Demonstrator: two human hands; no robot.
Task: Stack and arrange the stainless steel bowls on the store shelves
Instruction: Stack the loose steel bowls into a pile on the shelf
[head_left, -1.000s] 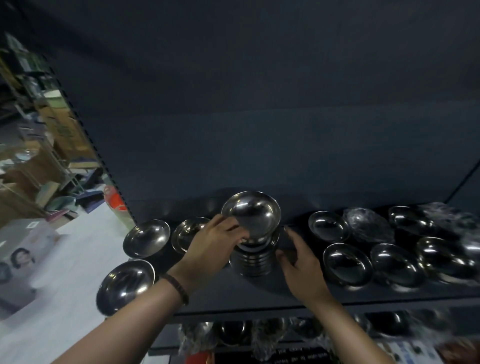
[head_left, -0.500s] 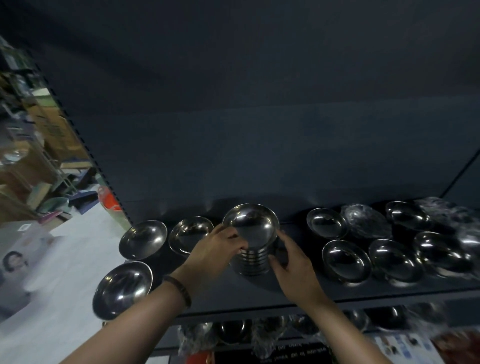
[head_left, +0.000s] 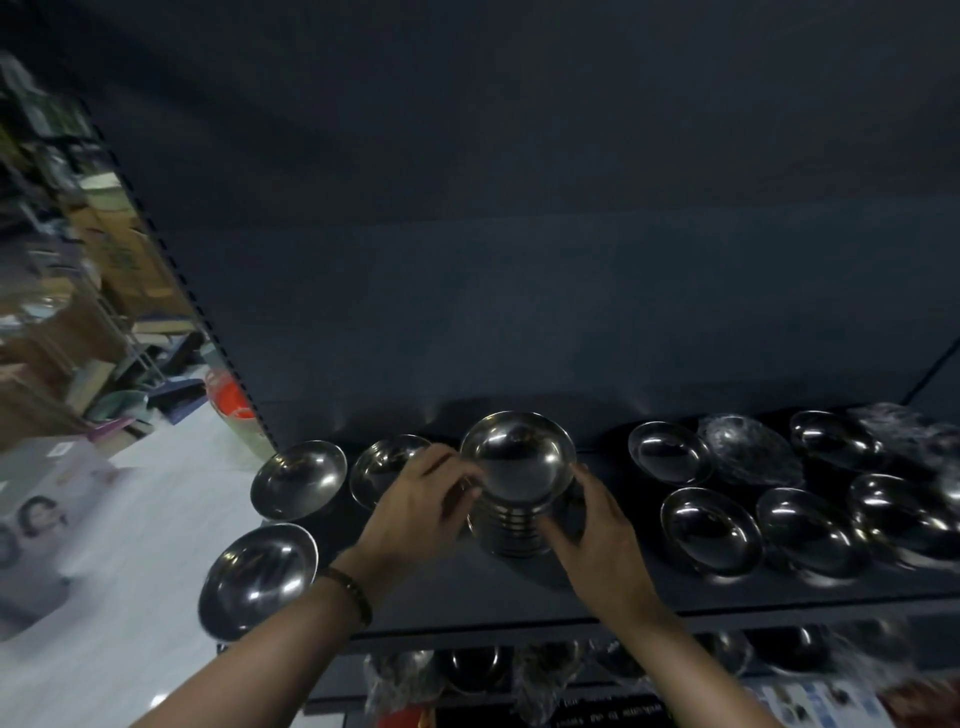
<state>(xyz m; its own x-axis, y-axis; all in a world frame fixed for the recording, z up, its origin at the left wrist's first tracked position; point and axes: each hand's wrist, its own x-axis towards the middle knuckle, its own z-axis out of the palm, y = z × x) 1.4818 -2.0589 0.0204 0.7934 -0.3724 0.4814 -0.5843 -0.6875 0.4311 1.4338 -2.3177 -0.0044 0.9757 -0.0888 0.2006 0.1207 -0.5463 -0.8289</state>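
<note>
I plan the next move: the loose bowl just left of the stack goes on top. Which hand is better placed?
Probably left. The left hand sits left of the stack, beside that bowl; the right hand is on the other side and could steady it.

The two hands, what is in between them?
A stack of steel bowls stands between the left hand and the right hand, as the head view shows.

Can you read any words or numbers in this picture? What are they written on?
Nothing can be read for sure.
Dark sign under the shelf: pale letters, too blurred to read.
Cardboard box at far left: print, too blurred.
White box at left: small label, too small.
Printed sheet at bottom right: too blurred.
Stack of bowls: no writing shows.
</note>
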